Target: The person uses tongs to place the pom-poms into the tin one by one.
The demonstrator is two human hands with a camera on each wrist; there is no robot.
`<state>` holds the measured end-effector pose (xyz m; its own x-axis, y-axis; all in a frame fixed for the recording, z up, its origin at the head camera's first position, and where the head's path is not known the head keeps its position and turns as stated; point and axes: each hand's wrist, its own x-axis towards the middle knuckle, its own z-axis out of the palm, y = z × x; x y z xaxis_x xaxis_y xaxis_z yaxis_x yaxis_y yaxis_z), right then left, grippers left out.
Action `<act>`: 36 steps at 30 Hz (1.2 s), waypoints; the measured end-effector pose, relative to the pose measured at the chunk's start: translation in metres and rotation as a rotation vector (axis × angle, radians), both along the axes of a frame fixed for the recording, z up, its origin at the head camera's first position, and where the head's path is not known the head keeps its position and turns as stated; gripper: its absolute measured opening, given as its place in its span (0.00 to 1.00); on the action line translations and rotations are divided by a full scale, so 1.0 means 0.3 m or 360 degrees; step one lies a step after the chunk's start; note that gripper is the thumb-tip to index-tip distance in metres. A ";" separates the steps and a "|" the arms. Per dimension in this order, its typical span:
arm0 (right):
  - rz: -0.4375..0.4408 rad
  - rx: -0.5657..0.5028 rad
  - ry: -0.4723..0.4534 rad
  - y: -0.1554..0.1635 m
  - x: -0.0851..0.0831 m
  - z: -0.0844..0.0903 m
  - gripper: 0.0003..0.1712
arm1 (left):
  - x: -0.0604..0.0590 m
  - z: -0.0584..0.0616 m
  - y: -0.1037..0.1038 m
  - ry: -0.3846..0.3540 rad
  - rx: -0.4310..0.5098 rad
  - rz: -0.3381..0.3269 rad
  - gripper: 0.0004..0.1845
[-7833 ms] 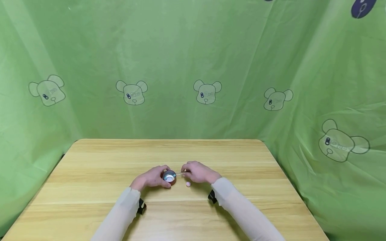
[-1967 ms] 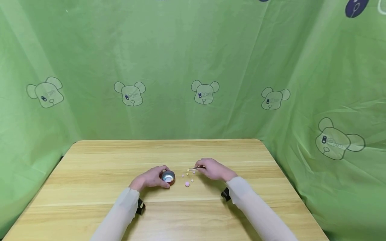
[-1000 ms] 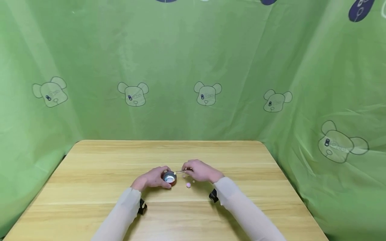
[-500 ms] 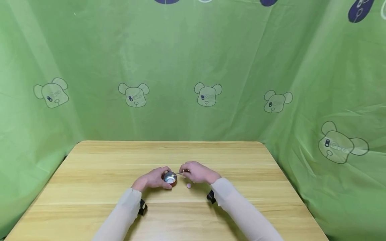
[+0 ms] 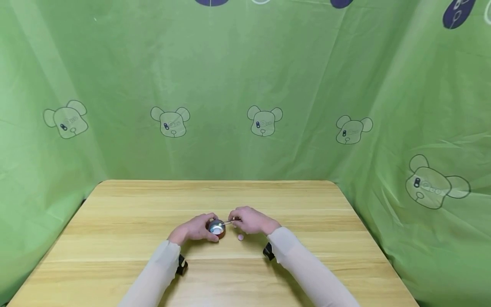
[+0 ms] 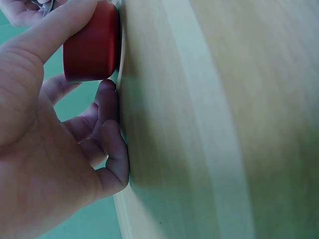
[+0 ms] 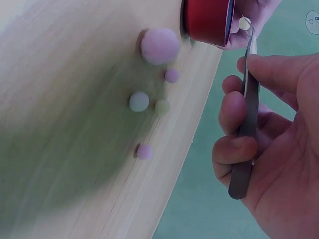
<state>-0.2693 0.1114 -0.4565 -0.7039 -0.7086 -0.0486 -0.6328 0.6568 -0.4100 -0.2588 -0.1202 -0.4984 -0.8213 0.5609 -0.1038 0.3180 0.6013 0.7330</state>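
— What is each hand doing at the desk (image 5: 115,221)?

— The left hand (image 5: 192,228) curls round the small red cup (image 7: 207,22), steadying it. The right hand (image 7: 264,149) pinches metal tweezers (image 7: 246,109), whose tips grip a small pale ball (image 7: 244,23) right at the cup's open rim.

— So which step is this?

— I judge it the drop-off: the ball sits over the mouth, not yet inside.

— And afterwards?

— Easing the pinch so the ball falls in. Then the loose balls just beside the cup wait: a large pink ball (image 7: 159,46) and four smaller ones (image 7: 139,101), which need fine tips.
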 end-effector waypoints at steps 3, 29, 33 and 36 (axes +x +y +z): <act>-0.0022 0.0018 -0.0010 0.000 0.000 -0.002 0.08 | 0.000 -0.002 0.001 0.0001 0.0004 -0.0001 0.25; -0.0063 0.0027 0.0093 0.085 0.000 0.006 0.09 | 0.000 -0.002 0.006 -0.0005 -0.0013 0.0017 0.26; -0.0077 0.0012 0.0089 0.113 0.002 0.005 0.08 | -0.003 -0.005 0.004 0.0000 -0.0015 0.0018 0.27; -0.0084 0.0005 0.0083 0.131 0.005 0.004 0.08 | -0.006 -0.010 0.002 0.0003 -0.0022 0.0017 0.27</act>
<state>-0.2678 0.1508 -0.4553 -0.7418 -0.6705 -0.0129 -0.6179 0.6908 -0.3754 -0.2606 -0.1196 -0.5015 -0.8275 0.5505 -0.1101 0.3127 0.6148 0.7240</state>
